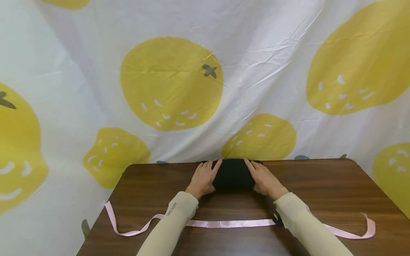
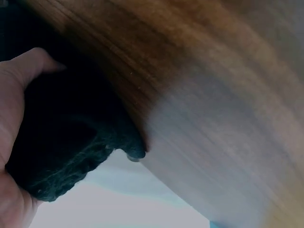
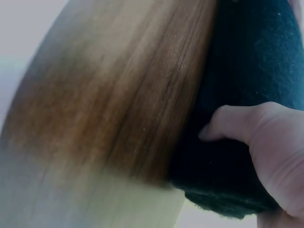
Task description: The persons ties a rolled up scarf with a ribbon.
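A black, fuzzy-edged folded or rolled cloth [image 1: 234, 175] sits at the far edge of the wooden table. My left hand [image 1: 202, 177] grips its left end. In the left wrist view, the left thumb [image 2: 35, 64] lies along the dark cloth [image 2: 71, 109]. My right hand [image 1: 266, 179] holds the opposite end. The right wrist view shows the right thumb [image 3: 232, 122] bent against the black fabric [image 3: 247, 61], with its fluffy edge below. In both wrist views most of the other fingers are hidden behind the cloth.
A pink satin ribbon [image 1: 230, 224] runs across the brown wooden table [image 1: 153, 188], passing under both forearms, its ends curling left and right. A small dark round object [image 1: 277, 217] shows beside the right sleeve. Behind the table hangs a white curtain [image 1: 266, 92] with yellow fruit prints.
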A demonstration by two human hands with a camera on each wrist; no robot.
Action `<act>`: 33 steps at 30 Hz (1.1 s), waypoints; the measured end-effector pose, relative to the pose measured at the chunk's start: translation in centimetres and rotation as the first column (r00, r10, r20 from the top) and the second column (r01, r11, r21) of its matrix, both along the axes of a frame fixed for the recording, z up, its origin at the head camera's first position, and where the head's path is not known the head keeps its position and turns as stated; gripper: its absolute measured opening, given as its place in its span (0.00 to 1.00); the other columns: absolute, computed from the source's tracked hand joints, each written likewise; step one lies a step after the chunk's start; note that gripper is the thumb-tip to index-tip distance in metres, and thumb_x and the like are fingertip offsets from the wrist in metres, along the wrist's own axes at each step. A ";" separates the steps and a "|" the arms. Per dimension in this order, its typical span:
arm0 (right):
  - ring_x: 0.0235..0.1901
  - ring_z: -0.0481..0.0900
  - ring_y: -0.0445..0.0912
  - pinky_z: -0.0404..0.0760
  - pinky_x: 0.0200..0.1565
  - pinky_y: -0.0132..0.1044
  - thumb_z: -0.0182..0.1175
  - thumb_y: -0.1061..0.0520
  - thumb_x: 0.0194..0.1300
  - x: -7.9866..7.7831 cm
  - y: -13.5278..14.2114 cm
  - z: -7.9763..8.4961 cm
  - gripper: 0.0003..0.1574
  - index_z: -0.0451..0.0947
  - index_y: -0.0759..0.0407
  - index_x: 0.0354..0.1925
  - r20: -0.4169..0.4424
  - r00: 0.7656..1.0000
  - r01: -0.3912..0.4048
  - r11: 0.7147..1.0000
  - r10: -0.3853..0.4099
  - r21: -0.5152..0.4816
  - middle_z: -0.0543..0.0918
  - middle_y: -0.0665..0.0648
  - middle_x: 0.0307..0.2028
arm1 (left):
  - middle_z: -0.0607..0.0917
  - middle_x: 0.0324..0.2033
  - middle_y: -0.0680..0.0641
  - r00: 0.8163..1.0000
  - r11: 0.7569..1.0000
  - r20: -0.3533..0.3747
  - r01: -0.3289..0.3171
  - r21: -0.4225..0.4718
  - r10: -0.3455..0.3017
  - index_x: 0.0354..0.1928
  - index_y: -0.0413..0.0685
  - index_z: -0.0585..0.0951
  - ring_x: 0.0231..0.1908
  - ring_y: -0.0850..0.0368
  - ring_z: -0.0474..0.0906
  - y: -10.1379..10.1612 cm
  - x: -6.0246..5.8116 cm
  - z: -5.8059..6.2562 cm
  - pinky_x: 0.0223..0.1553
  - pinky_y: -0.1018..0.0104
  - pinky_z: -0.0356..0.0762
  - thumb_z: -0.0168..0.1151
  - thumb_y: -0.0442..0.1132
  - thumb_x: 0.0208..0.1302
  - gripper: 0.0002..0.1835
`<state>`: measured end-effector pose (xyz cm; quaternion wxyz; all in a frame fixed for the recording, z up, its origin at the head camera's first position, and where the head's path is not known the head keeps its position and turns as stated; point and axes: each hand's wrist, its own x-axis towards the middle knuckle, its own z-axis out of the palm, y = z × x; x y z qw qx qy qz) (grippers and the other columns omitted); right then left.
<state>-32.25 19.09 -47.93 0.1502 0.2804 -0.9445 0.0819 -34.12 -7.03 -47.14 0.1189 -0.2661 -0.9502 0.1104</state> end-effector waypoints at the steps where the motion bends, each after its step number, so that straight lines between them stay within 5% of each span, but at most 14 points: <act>1: 0.57 0.74 0.68 0.72 0.60 0.59 0.79 0.68 0.35 0.0 0.1 0.0 0.67 0.55 0.72 0.71 -0.031 1.000 -0.001 1.000 0.001 0.002 0.73 0.76 0.58 | 0.74 0.63 0.42 1.000 1.000 -0.011 0.002 -0.003 -0.002 0.77 0.53 0.52 0.61 0.49 0.73 0.1 0.0 0.0 0.65 0.55 0.68 0.78 0.62 0.44 0.63; 5: 0.58 0.74 0.67 0.70 0.61 0.59 0.78 0.67 0.35 0.1 0.3 -0.2 0.62 0.60 0.72 0.69 -0.102 0.995 0.013 0.999 -0.009 0.031 0.76 0.75 0.57 | 0.75 0.62 0.43 0.999 1.000 -0.051 0.016 -0.005 -0.016 0.76 0.53 0.55 0.61 0.50 0.74 0.2 0.0 -0.1 0.64 0.56 0.69 0.77 0.61 0.45 0.59; 10: 0.63 0.68 0.69 0.63 0.66 0.61 0.78 0.60 0.41 0.6 0.6 -0.3 0.60 0.60 0.69 0.69 -0.076 0.995 0.064 0.994 -0.057 0.094 0.74 0.73 0.61 | 0.77 0.60 0.44 0.995 0.999 -0.085 0.047 0.009 -0.046 0.74 0.53 0.58 0.61 0.50 0.75 0.1 0.2 -0.5 0.63 0.55 0.70 0.78 0.59 0.44 0.56; 13: 0.62 0.70 0.69 0.67 0.63 0.60 0.80 0.56 0.41 0.9 0.8 -0.1 0.61 0.61 0.69 0.69 -0.082 0.995 0.070 0.992 -0.061 0.104 0.74 0.73 0.61 | 0.77 0.60 0.44 0.994 0.998 -0.091 0.064 0.025 -0.062 0.73 0.53 0.59 0.60 0.50 0.75 0.0 0.4 -0.5 0.63 0.55 0.70 0.78 0.58 0.44 0.56; 26: 0.57 0.75 0.64 0.74 0.58 0.56 0.83 0.50 0.36 2.3 1.5 0.7 0.63 0.64 0.69 0.66 -0.191 0.981 -0.036 0.998 0.043 0.041 0.74 0.72 0.59 | 0.76 0.61 0.47 0.975 0.973 -0.129 0.197 0.119 -0.181 0.74 0.52 0.59 0.60 0.51 0.74 -2.2 0.5 -0.5 0.64 0.56 0.70 0.77 0.59 0.44 0.56; 33: 0.54 0.76 0.62 0.75 0.56 0.55 0.85 0.48 0.31 3.4 1.5 1.4 0.63 0.67 0.68 0.63 -0.296 0.949 -0.116 0.993 0.111 -0.001 0.78 0.69 0.55 | 0.78 0.58 0.47 0.948 0.944 -0.199 0.284 0.169 -0.250 0.73 0.51 0.61 0.59 0.52 0.74 -3.3 0.4 -0.8 0.62 0.56 0.71 0.79 0.57 0.41 0.56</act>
